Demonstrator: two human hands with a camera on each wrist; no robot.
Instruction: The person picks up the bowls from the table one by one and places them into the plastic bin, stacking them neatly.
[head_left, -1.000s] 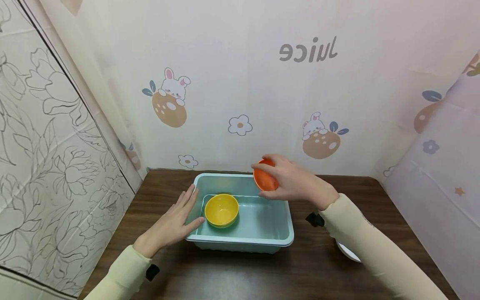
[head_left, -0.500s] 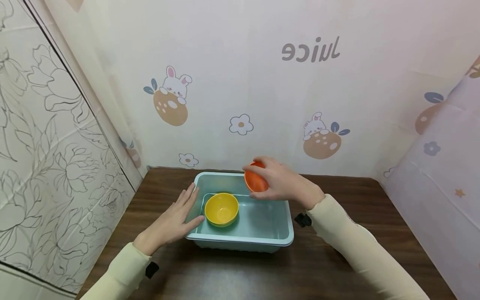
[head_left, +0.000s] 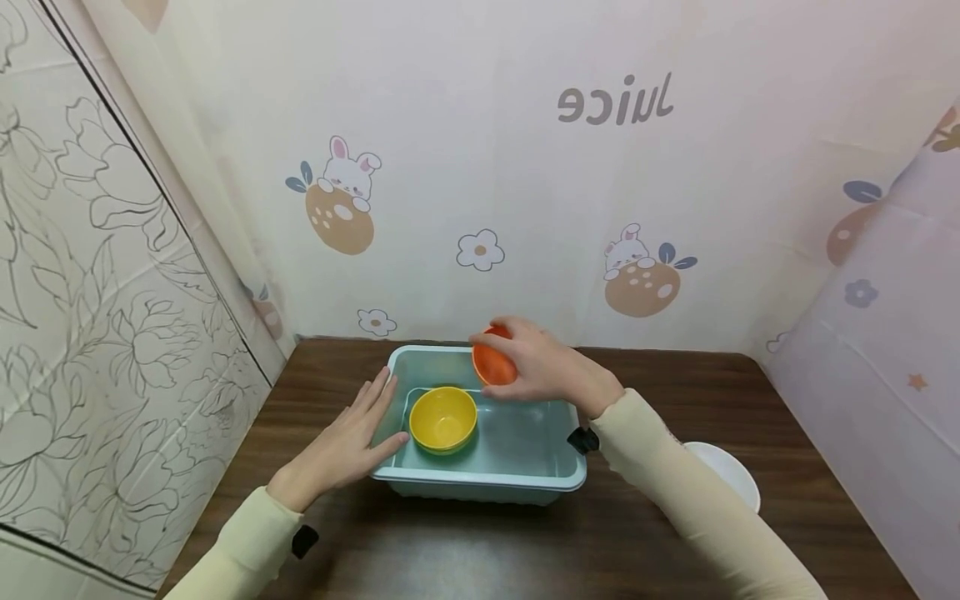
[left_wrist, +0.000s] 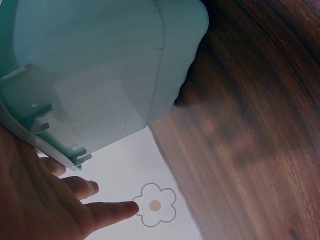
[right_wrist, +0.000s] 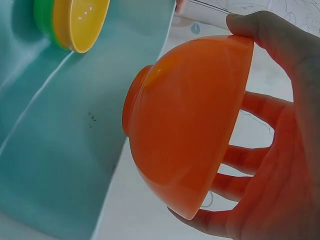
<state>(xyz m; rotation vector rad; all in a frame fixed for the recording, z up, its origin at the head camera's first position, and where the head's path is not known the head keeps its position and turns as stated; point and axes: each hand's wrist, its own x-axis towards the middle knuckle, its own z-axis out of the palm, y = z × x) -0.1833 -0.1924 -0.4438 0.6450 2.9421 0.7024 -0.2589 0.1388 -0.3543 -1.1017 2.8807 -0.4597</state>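
Observation:
My right hand [head_left: 551, 367] grips an orange bowl [right_wrist: 187, 120] by its rim, thumb on one side and fingertips on the other. The bowl hangs tilted above the back part of a pale teal plastic basin [head_left: 487, 481], its hollow side facing my palm. Inside the basin, at the left, a yellow bowl [head_left: 442, 419] sits in a green bowl [right_wrist: 43, 20], of which little shows. My left hand [head_left: 341, 450] rests with straight, spread fingers against the basin's left rim. In the left wrist view the basin's outer wall [left_wrist: 100, 90] fills the upper left.
A white dish [head_left: 726, 475] lies on the dark wooden table [head_left: 465, 554] at the right, partly covered by my right sleeve [head_left: 675, 475]. Behind the table's far edge hangs a pale printed curtain [head_left: 480, 167]. Another patterned sheet [head_left: 112, 317] closes off the left side.
My right hand has carried the orange bowl leftward over the basin, closer to the yellow bowl. More of the white dish shows now. The left hand has stayed at the rim.

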